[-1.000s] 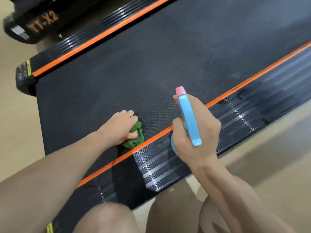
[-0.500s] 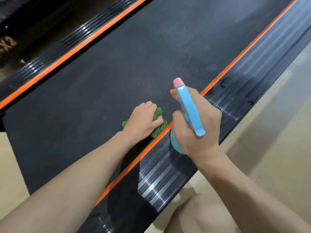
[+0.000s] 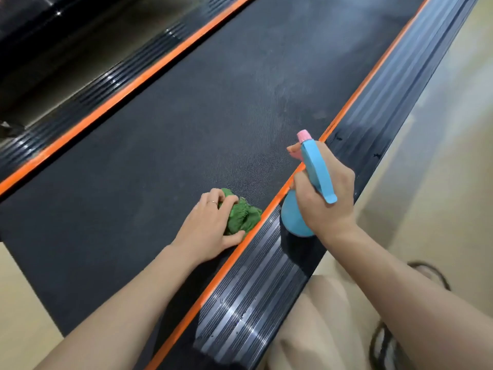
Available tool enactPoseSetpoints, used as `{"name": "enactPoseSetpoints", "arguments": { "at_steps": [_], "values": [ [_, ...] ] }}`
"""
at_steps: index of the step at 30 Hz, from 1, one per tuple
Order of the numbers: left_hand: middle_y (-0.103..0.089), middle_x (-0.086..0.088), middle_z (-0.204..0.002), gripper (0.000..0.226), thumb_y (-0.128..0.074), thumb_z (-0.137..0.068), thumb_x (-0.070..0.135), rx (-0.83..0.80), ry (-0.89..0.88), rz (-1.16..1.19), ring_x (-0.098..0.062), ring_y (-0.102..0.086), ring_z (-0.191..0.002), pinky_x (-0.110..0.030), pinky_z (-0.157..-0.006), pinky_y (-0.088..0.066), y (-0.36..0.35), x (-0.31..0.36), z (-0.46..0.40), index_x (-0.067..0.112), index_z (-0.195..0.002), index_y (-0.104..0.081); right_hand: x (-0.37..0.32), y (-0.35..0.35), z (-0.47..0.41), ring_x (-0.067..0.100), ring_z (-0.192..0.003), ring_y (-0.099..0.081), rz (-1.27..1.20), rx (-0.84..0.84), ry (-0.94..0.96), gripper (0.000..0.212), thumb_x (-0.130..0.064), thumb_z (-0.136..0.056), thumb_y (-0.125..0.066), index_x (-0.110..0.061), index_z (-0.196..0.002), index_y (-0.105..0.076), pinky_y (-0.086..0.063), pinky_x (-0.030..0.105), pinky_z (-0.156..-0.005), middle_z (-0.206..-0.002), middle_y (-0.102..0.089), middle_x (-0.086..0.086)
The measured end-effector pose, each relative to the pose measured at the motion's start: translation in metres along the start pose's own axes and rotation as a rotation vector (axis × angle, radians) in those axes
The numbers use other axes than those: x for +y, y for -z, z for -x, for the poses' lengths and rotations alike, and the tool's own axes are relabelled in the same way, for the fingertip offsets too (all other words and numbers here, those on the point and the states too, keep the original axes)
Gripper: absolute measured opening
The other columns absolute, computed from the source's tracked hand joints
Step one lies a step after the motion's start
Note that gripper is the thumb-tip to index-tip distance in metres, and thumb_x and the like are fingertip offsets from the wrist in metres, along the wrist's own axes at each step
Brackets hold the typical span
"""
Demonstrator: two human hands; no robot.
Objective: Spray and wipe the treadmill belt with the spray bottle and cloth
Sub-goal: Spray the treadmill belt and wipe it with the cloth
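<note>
Green cloth [image 3: 241, 217] bunched on black treadmill belt [image 3: 186, 124], just beside near orange edge stripe [image 3: 269, 209]. Left hand [image 3: 206, 225] grips cloth, pressing it on belt. Right hand [image 3: 324, 198] clamped round blue spray bottle [image 3: 316, 166] above ribbed side rail [image 3: 253, 289]; pink nozzle toward belt. Hands apart.

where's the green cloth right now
The green cloth lies bunched on the treadmill belt under the left hand, right beside the near orange stripe, left of the spray bottle.
</note>
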State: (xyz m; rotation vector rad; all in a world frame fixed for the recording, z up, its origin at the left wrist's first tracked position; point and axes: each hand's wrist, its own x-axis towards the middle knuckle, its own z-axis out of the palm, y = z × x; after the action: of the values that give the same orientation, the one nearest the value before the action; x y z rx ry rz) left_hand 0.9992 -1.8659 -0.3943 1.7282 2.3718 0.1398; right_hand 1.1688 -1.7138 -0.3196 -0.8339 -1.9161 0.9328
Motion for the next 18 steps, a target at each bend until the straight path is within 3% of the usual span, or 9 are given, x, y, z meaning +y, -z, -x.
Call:
{"name": "enactPoseSetpoints", "arguments": {
  "at_steps": [3,5,9,11,14,15,18],
  "values": [
    [-0.041,-0.004,-0.118,0.060,-0.055,-0.082,0.064,-0.051,-0.106,-0.163,-0.024,-0.043,-0.101,-0.037,-0.084,-0.048,0.002,-0.006,-0.004,0.021,-0.124,-0.046,0.000,0.000,0.001,0.038,-0.074,-0.062,-0.022,0.002,0.039,0.040,-0.011,-0.078,-0.046,-0.022,-0.112,-0.065,-0.051,0.041,-0.066,-0.086,-0.069,0.018],
    [-0.047,-0.007,-0.111,0.048,-0.053,-0.086,0.057,-0.016,-0.174,-0.277,-0.026,-0.045,-0.090,-0.039,-0.074,-0.048,-0.002,-0.002,-0.008,0.017,-0.112,-0.052,0.002,-0.001,0.001,0.041,-0.077,-0.064,-0.008,0.000,0.058,0.037,-0.008,-0.077,-0.047,-0.012,-0.109,-0.066,-0.052,0.045,-0.066,-0.086,-0.068,0.019],
    [-0.048,-0.005,-0.095,0.025,-0.054,-0.090,0.040,0.039,-0.198,-0.245,-0.022,-0.041,-0.082,-0.035,-0.069,-0.044,-0.018,0.005,-0.025,0.015,-0.091,-0.050,0.008,0.002,0.003,0.037,-0.080,-0.067,-0.022,0.009,0.051,0.041,-0.012,-0.079,-0.045,-0.008,-0.111,-0.068,-0.054,0.045,-0.069,-0.091,-0.070,0.014],
    [-0.045,-0.005,-0.092,0.027,-0.038,-0.096,0.039,0.046,-0.224,-0.247,-0.023,-0.040,-0.083,-0.036,-0.073,-0.042,-0.025,0.014,-0.046,0.015,-0.089,-0.047,0.008,0.001,0.002,0.039,-0.085,-0.070,-0.046,0.021,0.079,0.044,-0.014,-0.079,-0.043,-0.005,-0.113,-0.069,-0.056,0.047,-0.070,-0.092,-0.071,0.013],
    [-0.039,-0.003,-0.091,0.057,0.010,-0.095,0.036,0.009,-0.215,-0.273,-0.024,-0.039,-0.088,-0.038,-0.079,-0.036,-0.031,0.028,-0.103,0.016,-0.094,-0.044,0.009,-0.004,-0.002,0.038,-0.085,-0.072,-0.040,0.035,0.112,0.040,-0.014,-0.080,-0.044,0.000,-0.108,-0.070,-0.059,0.051,-0.070,-0.092,-0.072,0.013],
    [-0.041,-0.003,-0.092,0.060,0.012,-0.092,0.036,0.017,-0.207,-0.269,-0.024,-0.040,-0.088,-0.038,-0.079,-0.036,-0.031,0.029,-0.120,0.017,-0.094,-0.044,0.009,-0.004,-0.004,0.037,-0.086,-0.073,-0.038,0.036,0.113,0.039,-0.015,-0.081,-0.044,0.000,-0.107,-0.070,-0.059,0.051,-0.070,-0.093,-0.073,0.012],
    [-0.049,-0.008,-0.092,0.040,-0.013,-0.090,0.036,0.030,-0.212,-0.247,-0.028,-0.045,-0.083,-0.038,-0.072,-0.037,-0.024,0.028,-0.146,0.014,-0.093,-0.046,0.013,0.001,-0.011,0.039,-0.084,-0.071,-0.033,0.038,0.098,0.035,-0.013,-0.080,-0.044,0.001,-0.102,-0.068,-0.058,0.052,-0.070,-0.089,-0.071,0.013]
  ]
}}
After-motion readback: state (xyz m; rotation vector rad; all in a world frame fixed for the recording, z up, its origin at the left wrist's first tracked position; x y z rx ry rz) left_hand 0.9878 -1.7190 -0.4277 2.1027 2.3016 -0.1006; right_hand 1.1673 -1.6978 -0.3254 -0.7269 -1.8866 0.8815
